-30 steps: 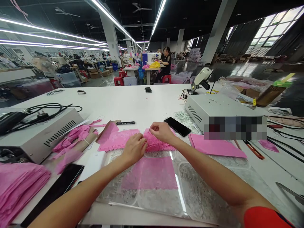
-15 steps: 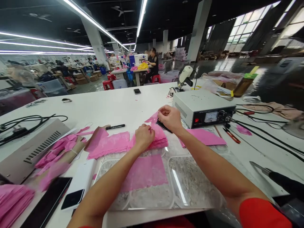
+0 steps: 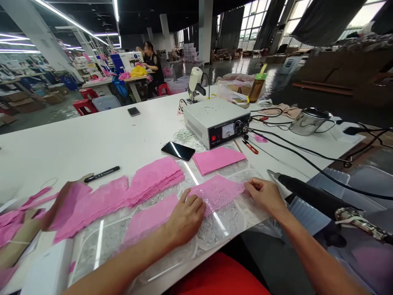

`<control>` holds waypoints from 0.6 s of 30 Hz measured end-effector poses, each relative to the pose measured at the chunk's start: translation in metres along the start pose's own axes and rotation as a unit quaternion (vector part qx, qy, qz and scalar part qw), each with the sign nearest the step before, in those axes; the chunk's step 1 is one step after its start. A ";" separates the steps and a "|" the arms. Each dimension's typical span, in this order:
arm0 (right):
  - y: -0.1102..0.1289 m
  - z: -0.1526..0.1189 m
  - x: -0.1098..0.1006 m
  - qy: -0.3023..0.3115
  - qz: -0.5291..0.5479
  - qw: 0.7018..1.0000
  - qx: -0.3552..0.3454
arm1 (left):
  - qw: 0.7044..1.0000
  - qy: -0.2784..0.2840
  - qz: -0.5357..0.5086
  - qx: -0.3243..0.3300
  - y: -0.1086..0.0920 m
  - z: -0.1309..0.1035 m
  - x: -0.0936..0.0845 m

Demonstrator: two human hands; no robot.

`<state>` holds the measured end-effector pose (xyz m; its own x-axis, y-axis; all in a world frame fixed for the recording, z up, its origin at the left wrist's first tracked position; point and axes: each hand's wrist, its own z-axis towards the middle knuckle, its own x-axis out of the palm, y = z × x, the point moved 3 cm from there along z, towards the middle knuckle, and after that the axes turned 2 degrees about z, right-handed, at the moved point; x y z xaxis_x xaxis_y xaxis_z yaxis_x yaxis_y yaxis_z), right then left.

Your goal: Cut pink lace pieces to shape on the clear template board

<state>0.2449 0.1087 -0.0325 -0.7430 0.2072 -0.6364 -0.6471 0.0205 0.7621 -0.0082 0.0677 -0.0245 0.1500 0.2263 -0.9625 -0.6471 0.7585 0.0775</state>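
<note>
A thin pink lace piece (image 3: 218,192) lies spread over the clear plastic sheet (image 3: 211,235) in front of me. Its left edge is under the curled fingers of my left hand (image 3: 186,215), which closes on it; the fingertips are partly hidden. At the other end, my right hand (image 3: 266,196) pinches the narrow right tip between thumb and fingers. Another flat pink lace piece (image 3: 150,217) lies to the left, partly behind my left hand. Beyond are a stack of pink lace pieces (image 3: 156,174) and a smooth pink stack (image 3: 218,159).
Behind the stacks are a phone (image 3: 178,150) and a grey control box (image 3: 217,121) with cables. Orange snips (image 3: 250,146) lie right of it. A black handheld tool (image 3: 313,194) points in from the right. A marker (image 3: 102,174) lies left. A co-worker (image 3: 152,67) sits at a sewing machine.
My hands have moved from the lace stack to the plastic sheet, bringing a single lace piece nearer and stretching it out. The view has turned right.
</note>
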 end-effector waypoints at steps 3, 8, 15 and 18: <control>-0.012 -0.012 -0.007 0.001 -0.098 0.995 0.017 | 1.000 0.020 -0.007 0.020 -0.006 0.001 -0.003; -0.013 -0.024 -0.014 0.034 -0.153 0.987 0.029 | 0.993 0.067 -0.096 0.030 0.008 0.001 -0.016; 0.013 0.022 -0.003 -0.012 -0.016 0.995 -0.096 | 0.973 0.084 -0.172 -0.128 0.071 0.070 -0.017; 0.029 0.059 0.012 0.017 0.016 0.992 -0.122 | 0.969 0.096 -0.163 -0.161 0.095 0.107 -0.002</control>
<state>0.2275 0.1689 -0.0108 -0.7669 0.1705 -0.6187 -0.6416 -0.2245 0.7334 0.0099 0.2042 0.0128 0.2627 -0.1345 -0.9555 -0.7935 0.5333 -0.2932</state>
